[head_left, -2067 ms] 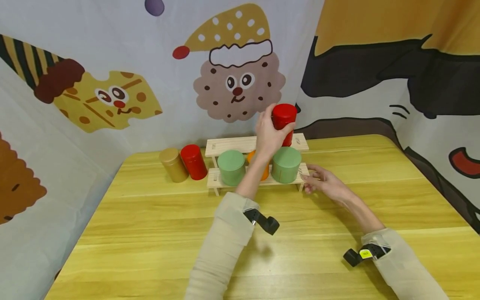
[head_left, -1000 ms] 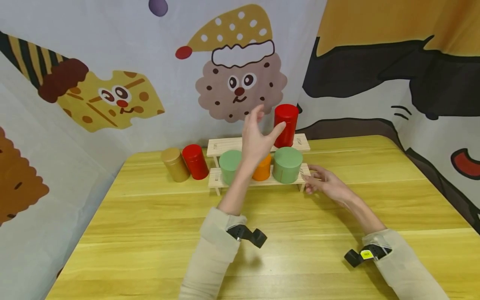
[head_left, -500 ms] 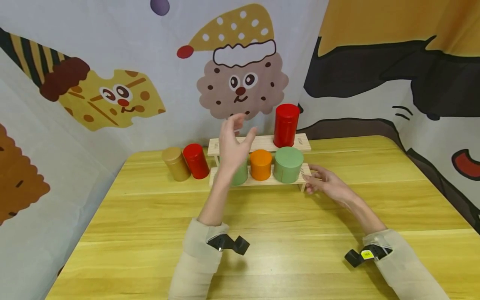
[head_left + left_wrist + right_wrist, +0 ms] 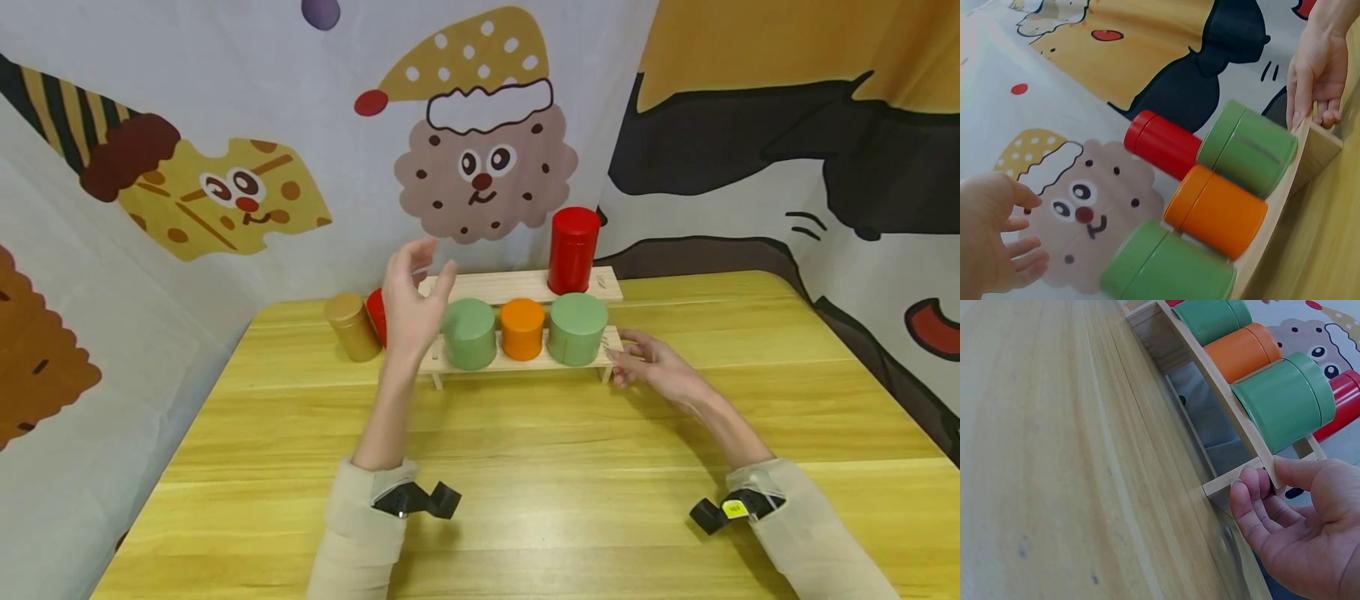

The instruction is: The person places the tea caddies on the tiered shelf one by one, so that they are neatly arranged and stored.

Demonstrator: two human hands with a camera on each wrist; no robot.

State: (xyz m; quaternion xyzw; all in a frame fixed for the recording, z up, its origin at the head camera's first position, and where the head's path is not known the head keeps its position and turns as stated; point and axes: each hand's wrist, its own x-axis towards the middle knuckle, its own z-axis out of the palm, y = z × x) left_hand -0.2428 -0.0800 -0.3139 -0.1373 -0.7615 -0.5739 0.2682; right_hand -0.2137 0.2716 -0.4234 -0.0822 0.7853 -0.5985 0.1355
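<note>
A two-step wooden rack point(image 4: 517, 287) stands at the back of the table. On its lower step sit a green canister point(image 4: 470, 335), an orange canister point(image 4: 522, 330) and a second green canister point(image 4: 577, 330). A tall red canister point(image 4: 573, 252) stands upright at the right of the upper step. My left hand point(image 4: 415, 304) hovers at the rack's left end, fingers loosely bent and holding nothing. It partly hides another red canister point(image 4: 377, 315) on the table. My right hand point(image 4: 1300, 522) pinches the right end of the lower step, thumb above and fingers curled below.
A gold canister point(image 4: 352, 327) stands on the table, left of the partly hidden red one. Behind the table point(image 4: 540, 467) hangs a cloth point(image 4: 337, 167) printed with cartoon figures.
My left hand let go of the tall red canister on the upper step, then moved left and slightly down to the rack's left end. My right hand has stayed at the right end.
</note>
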